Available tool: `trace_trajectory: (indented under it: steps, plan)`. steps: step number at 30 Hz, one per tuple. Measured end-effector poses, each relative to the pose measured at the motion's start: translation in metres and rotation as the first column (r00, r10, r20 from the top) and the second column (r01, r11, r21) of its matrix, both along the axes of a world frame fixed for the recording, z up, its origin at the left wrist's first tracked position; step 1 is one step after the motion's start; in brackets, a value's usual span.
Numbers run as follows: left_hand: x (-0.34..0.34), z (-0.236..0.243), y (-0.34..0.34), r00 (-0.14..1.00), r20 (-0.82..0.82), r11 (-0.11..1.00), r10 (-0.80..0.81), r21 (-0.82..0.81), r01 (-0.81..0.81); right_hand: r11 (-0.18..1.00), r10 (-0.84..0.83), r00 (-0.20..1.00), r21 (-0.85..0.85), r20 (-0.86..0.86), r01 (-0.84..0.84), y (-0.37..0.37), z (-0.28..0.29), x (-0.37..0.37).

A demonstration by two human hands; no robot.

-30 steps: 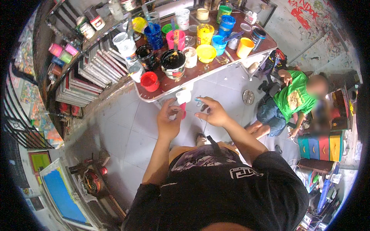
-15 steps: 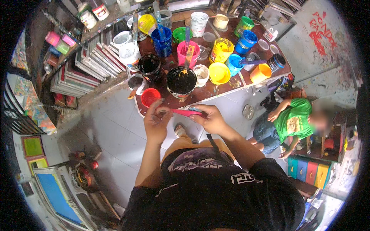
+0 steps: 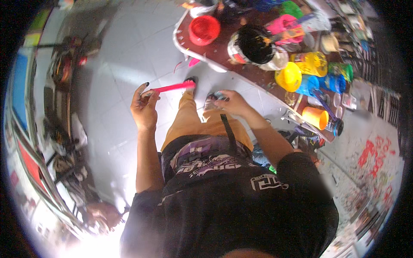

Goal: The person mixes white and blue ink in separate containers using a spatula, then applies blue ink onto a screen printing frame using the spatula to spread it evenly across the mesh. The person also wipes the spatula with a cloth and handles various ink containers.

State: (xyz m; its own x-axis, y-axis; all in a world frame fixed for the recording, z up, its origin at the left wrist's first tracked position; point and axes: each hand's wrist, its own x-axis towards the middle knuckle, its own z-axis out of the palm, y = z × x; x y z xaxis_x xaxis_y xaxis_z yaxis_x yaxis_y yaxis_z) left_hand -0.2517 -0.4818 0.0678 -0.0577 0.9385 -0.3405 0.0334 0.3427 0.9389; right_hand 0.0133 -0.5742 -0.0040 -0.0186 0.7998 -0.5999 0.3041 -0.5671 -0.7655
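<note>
A long, flat pink strip (image 3: 174,87) is pinched at one end between the thumb and fingers of my left hand (image 3: 144,107). Its other end points right, over my shoe, and is free. The kind of strip is not clear. My right hand (image 3: 232,102) is apart from it, a little to the right, in front of my trousers. Its fingers are curled, with dark bluish smears at the tips. Whether something small sits in them is too blurred to tell. The nearest pot, one of red paint (image 3: 204,30), stands on the table corner beyond my hands.
The brown table (image 3: 241,75) ahead and to the right carries a black paint bucket (image 3: 254,45), yellow pots (image 3: 288,77), a blue pot (image 3: 307,86) and an orange cup (image 3: 315,118). Framed screens (image 3: 21,90) lean along the left side. Grey tiled floor (image 3: 112,86) lies left of me.
My view has turned left, so the table now sits at upper right. My right hand has let go of the pink strip; my left hand alone holds it.
</note>
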Motion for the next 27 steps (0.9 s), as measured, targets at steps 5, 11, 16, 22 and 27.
trace_trajectory:
  steps: [5,11,16,22,27]
  plan:
    - [-0.047,-0.025,-0.038,0.973,-0.166,0.984,0.161,-0.054,-0.172,0.966,0.215,0.974,-0.163,0.077,-0.201,0.026,-0.05,0.002]
    - [-0.1,-0.073,-0.01,0.959,-0.124,0.945,0.254,-0.177,-0.274,0.981,0.177,0.976,-0.097,0.126,-0.166,0.059,-0.085,-0.048]
    - [-0.133,-0.099,0.024,0.989,0.065,0.972,0.132,-0.205,-0.117,0.986,0.073,0.997,-0.148,0.008,-0.071,0.09,-0.094,-0.112]
    - [-0.173,-0.167,0.069,0.994,-0.108,0.992,-0.007,-0.129,-0.007,0.977,-0.013,0.977,-0.204,0.211,0.057,0.11,-0.183,-0.167]
    - [-0.196,-0.258,0.086,0.949,-0.309,0.995,-0.062,-0.096,0.034,0.976,0.157,0.844,-0.211,0.512,-0.053,0.109,-0.309,-0.152]
